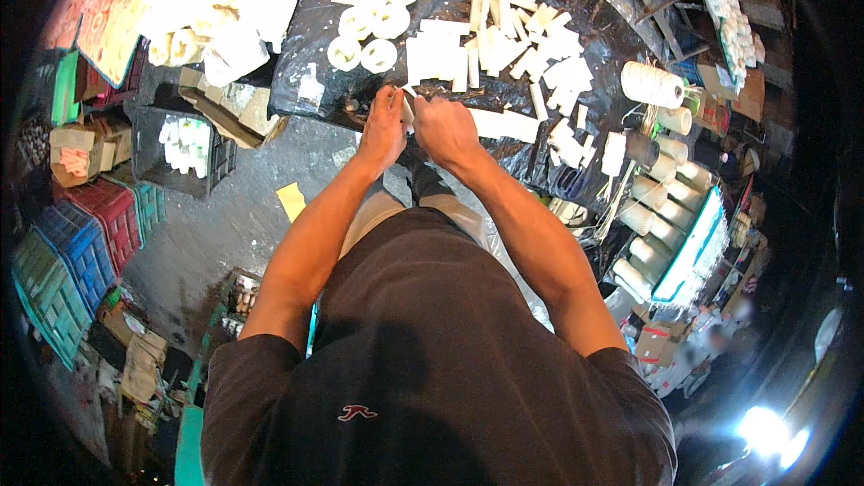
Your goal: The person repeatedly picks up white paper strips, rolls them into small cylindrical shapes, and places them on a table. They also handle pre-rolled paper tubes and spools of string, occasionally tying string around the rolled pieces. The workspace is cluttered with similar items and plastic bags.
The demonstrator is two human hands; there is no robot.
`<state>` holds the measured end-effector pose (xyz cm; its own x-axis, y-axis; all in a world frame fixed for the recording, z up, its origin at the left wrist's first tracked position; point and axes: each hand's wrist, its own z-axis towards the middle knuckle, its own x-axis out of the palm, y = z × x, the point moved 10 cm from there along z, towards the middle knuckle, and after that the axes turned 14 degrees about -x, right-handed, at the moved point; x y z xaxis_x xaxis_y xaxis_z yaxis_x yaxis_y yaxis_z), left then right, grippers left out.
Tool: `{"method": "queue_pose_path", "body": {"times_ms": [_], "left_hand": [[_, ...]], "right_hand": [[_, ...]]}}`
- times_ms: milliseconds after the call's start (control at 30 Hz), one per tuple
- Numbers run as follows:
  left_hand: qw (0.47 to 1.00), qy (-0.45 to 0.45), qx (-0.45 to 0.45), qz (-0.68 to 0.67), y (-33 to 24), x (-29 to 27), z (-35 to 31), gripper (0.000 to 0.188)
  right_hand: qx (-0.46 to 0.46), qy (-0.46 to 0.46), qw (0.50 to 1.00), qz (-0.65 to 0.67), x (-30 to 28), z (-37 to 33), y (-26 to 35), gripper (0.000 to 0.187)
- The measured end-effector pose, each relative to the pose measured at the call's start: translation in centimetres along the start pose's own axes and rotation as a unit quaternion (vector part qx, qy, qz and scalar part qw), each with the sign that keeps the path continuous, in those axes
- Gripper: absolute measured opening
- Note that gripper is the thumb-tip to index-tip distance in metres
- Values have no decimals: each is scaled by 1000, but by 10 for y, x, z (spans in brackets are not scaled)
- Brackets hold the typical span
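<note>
At the near edge of a table covered in dark plastic, my left hand (385, 130) and my right hand (447, 132) are close together, fingers closed. Between them is a small cream-white piece (408, 112), mostly hidden by the fingers; its exact kind does not show. Just right of my right hand lies a flat, pale strip (504, 125). Beyond the hands are several pale slabs (436, 58) and a loose heap of short cream-white sticks (504, 31). Thick pale rings with central holes (362, 25) stand to the far left of the slabs.
A spool of white cord (652, 85) lies at the right, above several pale cylinders (661, 216). White bundles (216, 13) fill the far left. Below them a black crate (187, 148) holds white pieces. Coloured plastic crates (76, 252) stand along the left.
</note>
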<state>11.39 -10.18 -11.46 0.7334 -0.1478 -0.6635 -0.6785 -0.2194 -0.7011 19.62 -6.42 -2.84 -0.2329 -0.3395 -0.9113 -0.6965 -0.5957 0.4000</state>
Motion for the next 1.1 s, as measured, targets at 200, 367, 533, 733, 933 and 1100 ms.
{"method": "queue_pose_path", "body": {"times_ms": [200, 367, 533, 733, 933, 1100], "left_hand": [[999, -18, -3, -36, 10, 6, -3, 76], [997, -52, 12, -48, 12, 6, -3, 82], [996, -75, 13, -41, 10, 0, -7, 81], [997, -44, -10, -61, 12, 1, -6, 81], [996, -14, -20, -80, 14, 2, -4, 78], [996, -25, -26, -76, 23, 9, -6, 76]], "right_hand": [[5, 72, 997, -12, 4, 15, 2, 19], [-5, 55, 998, 1, 9, 15, -13, 16], [-8, 98, 995, -9, 11, 16, -12, 18], [-14, 95, 995, -17, 11, 11, -1, 24], [-17, 104, 994, -19, 13, 12, 0, 24], [-31, 73, 997, 0, 6, 14, 5, 16]]}}
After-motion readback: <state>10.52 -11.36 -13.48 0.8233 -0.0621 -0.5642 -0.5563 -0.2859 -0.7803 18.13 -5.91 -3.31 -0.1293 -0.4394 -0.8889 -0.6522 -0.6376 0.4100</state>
